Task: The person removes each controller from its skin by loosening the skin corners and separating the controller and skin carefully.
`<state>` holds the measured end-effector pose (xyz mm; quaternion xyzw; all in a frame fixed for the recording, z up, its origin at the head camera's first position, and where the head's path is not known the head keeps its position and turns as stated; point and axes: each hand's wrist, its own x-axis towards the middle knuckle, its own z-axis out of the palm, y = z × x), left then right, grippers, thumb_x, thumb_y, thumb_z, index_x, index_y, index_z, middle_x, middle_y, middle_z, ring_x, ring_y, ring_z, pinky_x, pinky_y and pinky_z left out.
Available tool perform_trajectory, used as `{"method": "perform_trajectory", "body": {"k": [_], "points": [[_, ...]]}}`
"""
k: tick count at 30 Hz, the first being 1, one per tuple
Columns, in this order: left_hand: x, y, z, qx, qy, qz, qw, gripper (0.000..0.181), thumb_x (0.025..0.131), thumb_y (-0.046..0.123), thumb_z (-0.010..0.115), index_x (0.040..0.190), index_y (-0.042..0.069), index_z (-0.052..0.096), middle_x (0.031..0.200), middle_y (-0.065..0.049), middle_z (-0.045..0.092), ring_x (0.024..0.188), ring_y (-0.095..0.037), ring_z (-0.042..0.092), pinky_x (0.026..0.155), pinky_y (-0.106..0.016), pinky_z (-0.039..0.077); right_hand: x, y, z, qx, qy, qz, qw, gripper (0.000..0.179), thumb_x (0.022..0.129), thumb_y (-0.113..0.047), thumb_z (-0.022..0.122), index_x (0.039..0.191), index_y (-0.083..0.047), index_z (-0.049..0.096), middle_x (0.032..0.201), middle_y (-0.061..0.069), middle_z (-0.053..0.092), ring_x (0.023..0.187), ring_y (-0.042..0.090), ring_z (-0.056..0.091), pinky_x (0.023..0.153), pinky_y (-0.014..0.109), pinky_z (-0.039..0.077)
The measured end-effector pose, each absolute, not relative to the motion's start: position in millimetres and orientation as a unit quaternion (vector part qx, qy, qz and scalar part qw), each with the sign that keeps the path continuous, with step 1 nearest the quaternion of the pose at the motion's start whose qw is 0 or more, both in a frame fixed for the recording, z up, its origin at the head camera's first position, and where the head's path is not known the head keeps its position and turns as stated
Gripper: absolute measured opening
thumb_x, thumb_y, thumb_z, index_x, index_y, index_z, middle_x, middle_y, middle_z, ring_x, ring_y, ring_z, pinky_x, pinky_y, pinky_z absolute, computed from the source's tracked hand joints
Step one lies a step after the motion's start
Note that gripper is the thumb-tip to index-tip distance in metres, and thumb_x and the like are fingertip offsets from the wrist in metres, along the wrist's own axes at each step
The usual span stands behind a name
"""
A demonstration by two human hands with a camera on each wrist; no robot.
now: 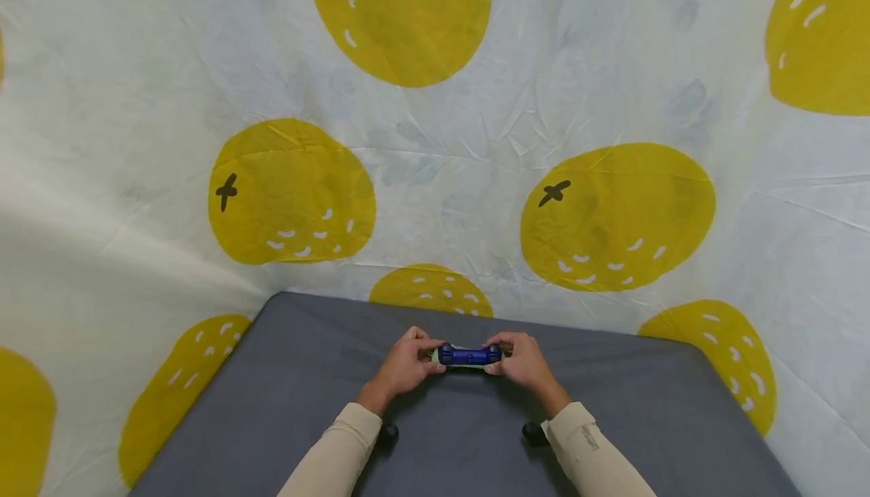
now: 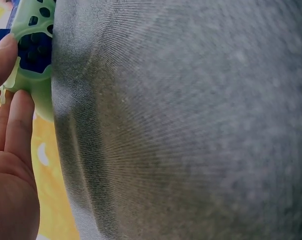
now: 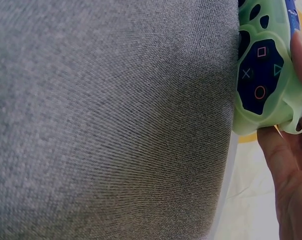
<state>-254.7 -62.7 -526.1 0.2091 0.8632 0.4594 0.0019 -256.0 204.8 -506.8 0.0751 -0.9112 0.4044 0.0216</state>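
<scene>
A dark blue game controller (image 1: 469,357) in a light green silicone cover is held above the grey cloth at the far side of the table. My left hand (image 1: 404,365) grips its left end; in the left wrist view the thumb lies by the dark direction buttons (image 2: 33,52) and fingers touch the cover (image 2: 41,95) from below. The right end is gripped by my right hand (image 1: 523,365), thumb at the cover's edge. Square, cross, circle and triangle buttons (image 3: 260,75) show through the cover's opening in the right wrist view. Grey fabric hides the controller's middle in both wrist views.
A grey cloth (image 1: 306,399) covers the table. Behind and beside it hangs a white sheet (image 1: 448,127) with large yellow fruit prints. Beneath the two beige sleeves sit small black devices, one at the left wrist (image 1: 388,436) and one at the right (image 1: 535,434).
</scene>
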Motion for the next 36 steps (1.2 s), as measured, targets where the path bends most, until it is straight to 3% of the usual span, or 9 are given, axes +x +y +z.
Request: {"method": "perform_trajectory", "body": {"k": [12, 20, 29, 36], "points": [[-261.4, -62.1, -523.9, 0.224, 0.86, 0.459, -0.008, 0.044, 0.092, 0.012, 0.08, 0.134, 0.003, 0.07, 0.095, -0.008, 0.045, 0.082, -0.009, 0.046, 0.073, -0.021, 0.045, -259.1, 209.1, -499.2, 0.082, -0.915, 0.396, 0.002, 0.031, 0.077, -0.013, 0.092, 0.105, -0.019, 0.082, 0.118, 0.008, 0.079, 0.12, 0.038, 0.071, 0.099, 0.057, 0.056], [-260.7, -62.4, -527.5, 0.212, 0.871, 0.443, -0.011, 0.043, 0.089, 0.012, 0.083, 0.13, 0.003, 0.073, 0.098, -0.01, 0.05, 0.087, -0.019, 0.049, 0.073, -0.023, 0.04, -258.4, 209.3, -502.9, 0.079, -0.912, 0.401, -0.014, 0.035, 0.076, -0.004, 0.089, 0.105, -0.021, 0.081, 0.121, 0.009, 0.078, 0.122, 0.038, 0.07, 0.099, 0.057, 0.056], [-260.1, -60.5, -530.3, 0.197, 0.869, 0.453, 0.001, 0.046, 0.088, 0.018, 0.084, 0.132, 0.009, 0.073, 0.096, -0.006, 0.047, 0.083, -0.012, 0.045, 0.071, -0.024, 0.039, -257.1, 209.3, -506.6, 0.076, -0.908, 0.412, -0.009, 0.036, 0.076, -0.002, 0.089, 0.107, -0.019, 0.082, 0.121, 0.009, 0.078, 0.122, 0.038, 0.07, 0.099, 0.057, 0.056], [-257.0, -60.3, -528.1, 0.191, 0.869, 0.457, -0.007, 0.051, 0.086, 0.027, 0.087, 0.13, 0.007, 0.074, 0.098, -0.002, 0.047, 0.085, -0.013, 0.048, 0.073, -0.023, 0.042, -257.4, 207.8, -508.0, 0.073, -0.91, 0.407, 0.0, 0.036, 0.074, -0.003, 0.091, 0.105, -0.019, 0.083, 0.113, 0.007, 0.08, 0.113, 0.033, 0.074, 0.096, 0.054, 0.058]]}}
